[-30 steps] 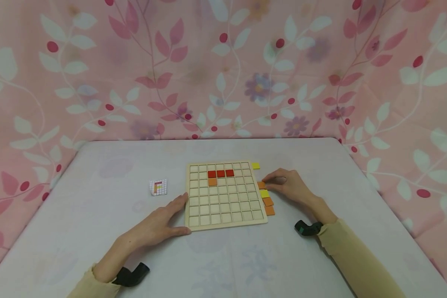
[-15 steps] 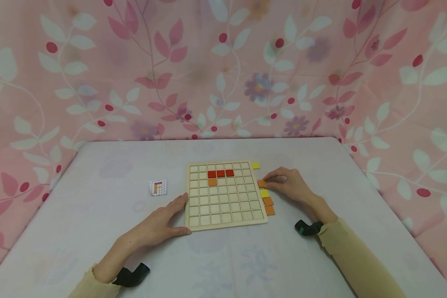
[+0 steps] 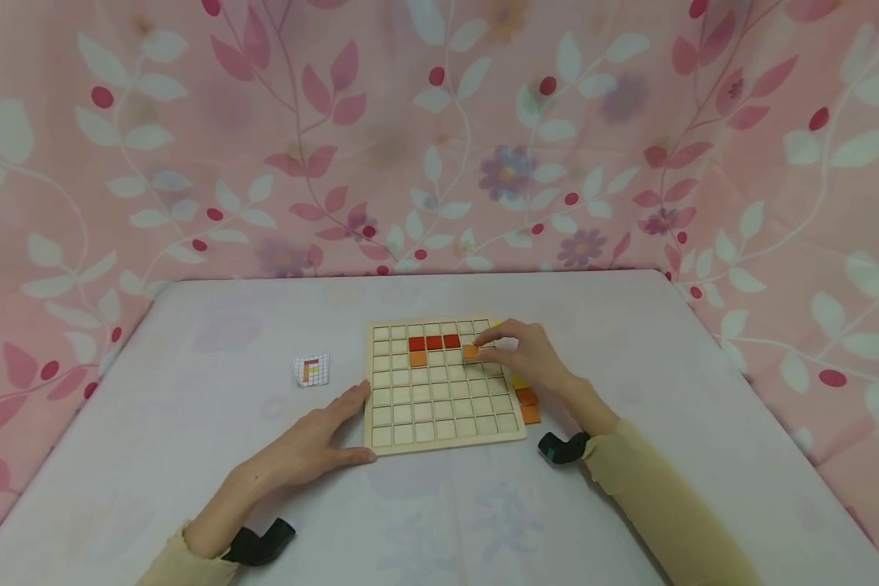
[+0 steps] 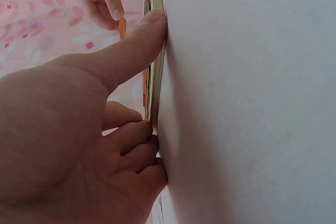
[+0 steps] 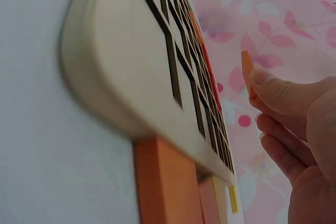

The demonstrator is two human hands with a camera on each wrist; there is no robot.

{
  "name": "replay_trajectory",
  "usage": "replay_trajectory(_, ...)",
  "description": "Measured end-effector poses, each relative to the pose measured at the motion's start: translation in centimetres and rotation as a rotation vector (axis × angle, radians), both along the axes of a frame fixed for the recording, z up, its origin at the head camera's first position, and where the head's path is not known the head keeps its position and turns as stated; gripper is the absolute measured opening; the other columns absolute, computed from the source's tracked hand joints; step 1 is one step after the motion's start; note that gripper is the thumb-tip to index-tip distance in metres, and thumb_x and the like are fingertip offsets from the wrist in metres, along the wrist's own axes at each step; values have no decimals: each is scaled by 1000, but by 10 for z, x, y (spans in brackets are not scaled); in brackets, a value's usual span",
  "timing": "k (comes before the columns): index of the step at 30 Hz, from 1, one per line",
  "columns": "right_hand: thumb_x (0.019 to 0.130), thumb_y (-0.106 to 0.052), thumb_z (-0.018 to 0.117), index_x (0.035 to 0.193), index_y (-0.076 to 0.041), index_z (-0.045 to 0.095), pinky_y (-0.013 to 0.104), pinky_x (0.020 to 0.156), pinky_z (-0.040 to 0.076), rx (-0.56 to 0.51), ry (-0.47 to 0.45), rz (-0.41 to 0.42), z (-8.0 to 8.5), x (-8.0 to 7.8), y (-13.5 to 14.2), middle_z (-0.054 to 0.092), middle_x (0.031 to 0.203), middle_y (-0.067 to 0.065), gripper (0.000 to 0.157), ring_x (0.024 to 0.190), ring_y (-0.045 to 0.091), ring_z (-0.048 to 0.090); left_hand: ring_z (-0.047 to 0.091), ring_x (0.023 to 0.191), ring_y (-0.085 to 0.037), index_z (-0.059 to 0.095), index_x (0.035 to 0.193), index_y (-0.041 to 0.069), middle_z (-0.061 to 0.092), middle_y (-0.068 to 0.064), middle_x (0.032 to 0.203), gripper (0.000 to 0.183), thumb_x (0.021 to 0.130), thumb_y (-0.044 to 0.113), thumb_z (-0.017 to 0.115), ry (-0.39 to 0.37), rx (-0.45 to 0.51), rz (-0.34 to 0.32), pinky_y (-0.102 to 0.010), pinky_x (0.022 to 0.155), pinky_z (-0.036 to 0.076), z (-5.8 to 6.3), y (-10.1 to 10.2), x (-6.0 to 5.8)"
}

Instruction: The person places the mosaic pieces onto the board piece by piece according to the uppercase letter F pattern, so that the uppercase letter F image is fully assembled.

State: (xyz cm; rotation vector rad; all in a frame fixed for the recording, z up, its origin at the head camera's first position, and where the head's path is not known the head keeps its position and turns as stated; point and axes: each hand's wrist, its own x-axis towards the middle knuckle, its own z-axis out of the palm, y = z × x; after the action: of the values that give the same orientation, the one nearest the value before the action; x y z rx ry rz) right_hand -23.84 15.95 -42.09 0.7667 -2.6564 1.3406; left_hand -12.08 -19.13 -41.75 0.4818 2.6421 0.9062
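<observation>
currently in the right hand: one orange tile [image 3: 470, 352], pinched between thumb and fingertips of the right hand [image 3: 531, 358] — raised off the grid, apart from it, over its right part.
left hand: the left hand [image 3: 303, 443] grasps nothing; its fingers rest relaxed along the left edge of the board [image 3: 445, 411], thumb at the near corner, apparently steadying it.
set in the grid: three red tiles [image 3: 434, 342] in a row, a second orange tile [image 3: 417, 359] just below the leftmost.
beside the right edge: spare orange tiles [image 3: 530, 413] and a yellow tile [image 3: 518, 381], partly behind the right arm.
card: a small patterned card [image 3: 312, 369] lies left of the board, showing red, orange and yellow squares.
step: judged from this, carrying a tile to its cell.
next move: probably calls for going left to below the placed orange — then lowering it square into the cell.
</observation>
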Motion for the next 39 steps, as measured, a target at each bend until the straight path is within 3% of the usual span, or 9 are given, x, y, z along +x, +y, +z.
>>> replay_trajectory(7, 82, -15, 82, 100, -9, 78, 47, 93, 54, -29, 34, 64, 1, 1, -35, 75, 102, 2, 19, 105, 22, 67, 22, 152, -33, 22, 160, 12, 24, -12, 165, 103, 82, 48, 79, 15, -6, -8, -56, 119, 27, -3, 0, -1)
replay_trajectory(15, 82, -12, 82, 98, -8, 78, 48, 97, 51, 5, 63, 79, 6, 2, -60, 77, 100, 2, 17, 104, 21, 66, 22, 152, -33, 22, 160, 11, 25, -12, 165, 103, 82, 48, 79, 21, -6, -6, -56, 119, 26, -4, -1, -2)
replay_trajectory(24, 83, -17, 82, 98, -9, 78, 42, 91, 52, 50, 94, 116, -1, 4, -68, 77, 99, 1, 18, 100, 20, 66, 22, 152, -33, 22, 160, 12, 24, -12, 165, 102, 83, 48, 78, 17, -11, -7, -56, 119, 26, -3, 0, -2)
replay_trajectory(32, 83, -21, 83, 99, -15, 78, 35, 92, 50, 107, 16, 91, -9, 7, -74, 74, 98, -3, 18, 100, 15, 64, 21, 152, -33, 21, 160, 13, 24, -12, 165, 102, 83, 47, 79, 9, -12, -4, -56, 119, 26, -2, 1, -2)
replay_trajectory(39, 83, -22, 83, 99, -13, 77, 35, 84, 54, 97, 119, 149, -17, 10, -76, 74, 95, -1, 19, 94, 16, 65, 22, 152, -33, 22, 160, 13, 24, -11, 165, 102, 83, 47, 79, 6, -16, 2, -56, 119, 26, -2, 0, -2)
